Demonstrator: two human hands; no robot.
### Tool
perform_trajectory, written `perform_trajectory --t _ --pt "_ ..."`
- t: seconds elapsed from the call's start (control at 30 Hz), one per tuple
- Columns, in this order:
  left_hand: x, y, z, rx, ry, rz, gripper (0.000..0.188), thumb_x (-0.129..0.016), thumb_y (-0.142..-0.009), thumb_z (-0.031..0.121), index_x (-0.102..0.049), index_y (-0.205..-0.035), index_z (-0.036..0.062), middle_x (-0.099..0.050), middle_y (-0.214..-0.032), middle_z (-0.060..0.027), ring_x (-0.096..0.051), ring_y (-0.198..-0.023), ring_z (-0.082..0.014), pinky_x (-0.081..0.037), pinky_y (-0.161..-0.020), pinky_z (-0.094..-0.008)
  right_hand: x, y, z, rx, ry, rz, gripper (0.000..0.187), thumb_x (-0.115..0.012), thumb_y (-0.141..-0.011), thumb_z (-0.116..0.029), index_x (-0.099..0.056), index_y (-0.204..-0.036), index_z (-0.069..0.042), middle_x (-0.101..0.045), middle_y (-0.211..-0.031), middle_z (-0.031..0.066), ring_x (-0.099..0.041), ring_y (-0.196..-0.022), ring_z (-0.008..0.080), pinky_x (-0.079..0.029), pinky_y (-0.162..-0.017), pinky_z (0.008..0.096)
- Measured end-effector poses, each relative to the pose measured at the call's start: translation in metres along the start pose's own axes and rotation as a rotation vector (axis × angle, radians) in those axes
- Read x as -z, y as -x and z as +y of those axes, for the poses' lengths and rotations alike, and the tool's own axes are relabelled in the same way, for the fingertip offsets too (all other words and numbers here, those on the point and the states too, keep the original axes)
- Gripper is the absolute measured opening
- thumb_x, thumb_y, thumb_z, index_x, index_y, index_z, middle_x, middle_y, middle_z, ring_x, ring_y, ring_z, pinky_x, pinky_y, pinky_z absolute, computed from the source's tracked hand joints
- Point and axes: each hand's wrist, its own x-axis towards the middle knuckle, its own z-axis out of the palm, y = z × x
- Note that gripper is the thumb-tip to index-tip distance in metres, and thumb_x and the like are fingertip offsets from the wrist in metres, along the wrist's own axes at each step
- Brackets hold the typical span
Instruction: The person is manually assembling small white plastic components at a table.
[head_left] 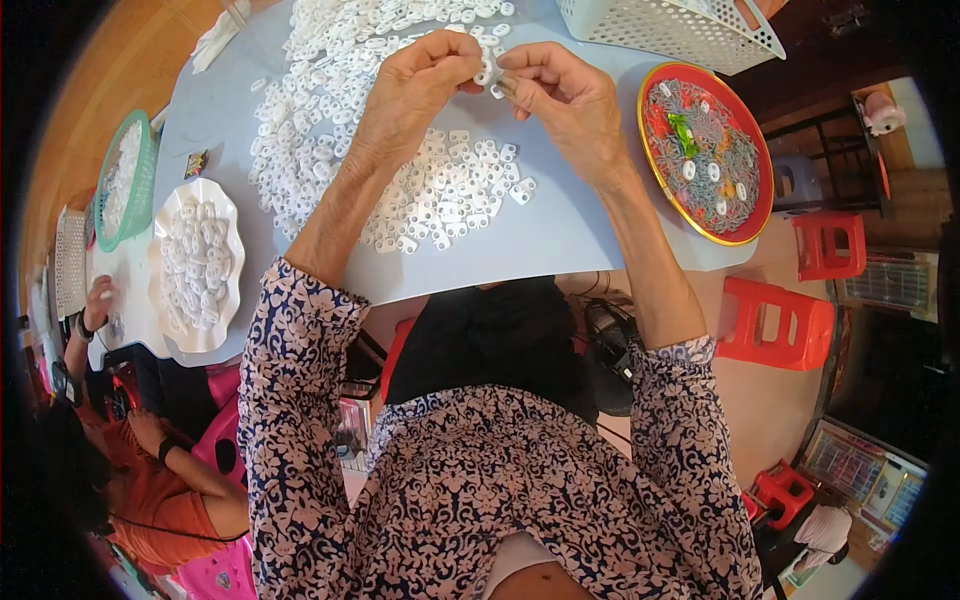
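My left hand (428,76) is closed, thumb and forefinger pinching a small white plastic piece (485,72) above the far part of the table. Just right of it is my right hand (565,95), its thumb and fingertips pressed together by the same piece; what they grip is too small to make out. Below and left of both hands spreads a loose pile of small white plastic pieces (440,195), rounded oblongs with holes. To the right, a red round tray (690,68) with a gold rim holds many thin grey metal bits, a few white pieces and something bright green.
A white wavy-edged dish (236,235) of white pieces stands at left, near a green basket (142,190). A pale perforated basket (670,40) is at the far right. Another person (190,490) sits at left. Red stools (775,322) stand on the right floor.
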Motion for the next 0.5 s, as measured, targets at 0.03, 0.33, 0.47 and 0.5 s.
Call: perform_trajectory --t 0.03,0.33,0.47,0.5 --pt "-0.0003 0.0006 0.0014 0.004 0.006 -0.015 0.010 -0.059 -0.086 0.009 -0.064 -0.091 0.0020 -0.061 -0.086 -0.0010 -0.058 -0.079 -0.0116 -0.048 -0.076 -0.0251 -0.0005 0.0001 -0.0008 0.000 -0.009 -0.001 0.016 -0.060 -0.086 -0.003 -0.061 -0.101 0.001 -0.063 -0.082 0.0033 -0.054 -0.066 0.0064 -0.046 -0.061 0.0195" --pt "-0.0022 0.0014 0.0031 0.011 -0.004 -0.019 0.012 -0.059 -0.086 0.010 -0.064 -0.093 0.0024 -0.062 -0.083 -0.0016 -0.059 -0.077 -0.0113 -0.049 -0.075 -0.0245 -0.0002 0.0011 -0.0006 -0.004 0.007 0.001 0.018 -0.059 -0.085 -0.003 -0.060 -0.102 0.002 -0.063 -0.082 0.0031 -0.054 -0.067 0.0059 -0.046 -0.061 0.0196" --pt "-0.0022 0.0021 0.0035 -0.012 -0.060 -0.037 0.013 -0.060 -0.085 0.010 -0.064 -0.094 0.0027 -0.063 -0.081 -0.0021 -0.060 -0.075 -0.0107 -0.048 -0.074 -0.0232 -0.0007 0.0015 -0.0003 0.002 0.009 -0.004 0.019 -0.059 -0.084 -0.003 -0.060 -0.103 0.001 -0.063 -0.082 0.0026 -0.054 -0.067 0.0055 -0.046 -0.061 0.0197" --pt "-0.0016 0.0019 0.0045 -0.013 -0.060 -0.037 0.013 -0.060 -0.085 0.010 -0.064 -0.094 0.0027 -0.063 -0.081 -0.0021 -0.060 -0.075 -0.0107 -0.048 -0.074 -0.0232 -0.0006 0.0015 -0.0005 0.002 0.010 -0.004 0.019 -0.059 -0.084 -0.003 -0.060 -0.103 0.001 -0.063 -0.082 0.0026 -0.054 -0.067 0.0055 -0.046 -0.061 0.0197"
